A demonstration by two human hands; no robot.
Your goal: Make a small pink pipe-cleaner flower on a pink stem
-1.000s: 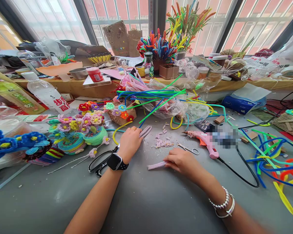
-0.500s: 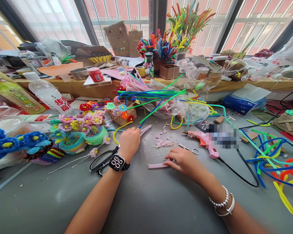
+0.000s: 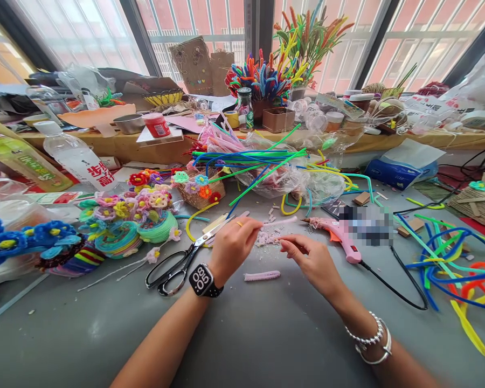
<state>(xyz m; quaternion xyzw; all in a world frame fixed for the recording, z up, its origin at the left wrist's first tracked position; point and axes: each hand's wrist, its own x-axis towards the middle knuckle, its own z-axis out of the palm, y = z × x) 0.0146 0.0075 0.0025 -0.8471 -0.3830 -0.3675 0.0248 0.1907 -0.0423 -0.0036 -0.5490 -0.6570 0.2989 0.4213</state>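
Observation:
My left hand point(image 3: 235, 241), fingers pinched together, holds one end of a light pink pipe cleaner point(image 3: 281, 221) that points to the right above the table. My right hand point(image 3: 310, 263) hovers to the right, its fingers loosely bent and slightly apart, with nothing visible in them. Between and below the hands lies a short pink pipe cleaner bundle point(image 3: 262, 276). Beyond the fingertips are pink fluff scraps point(image 3: 269, 238). Large black-handled scissors point(image 3: 181, 264) rest left of my left hand, their blades partly hidden behind it.
A pink hot glue gun point(image 3: 335, 229) with a black cord lies at right, beside a blurred patch. Loose coloured pipe cleaners point(image 3: 448, 258) sprawl farther right. Pipe cleaner flower pots point(image 3: 157, 229) stand at left. A plastic bag point(image 3: 272, 175) and several green stems lie at the back.
My left hand has come nearer and right, now with the pink pipe cleaner between its fingers. My right hand has left the pink bundle and lifted slightly. The scissors are more exposed.

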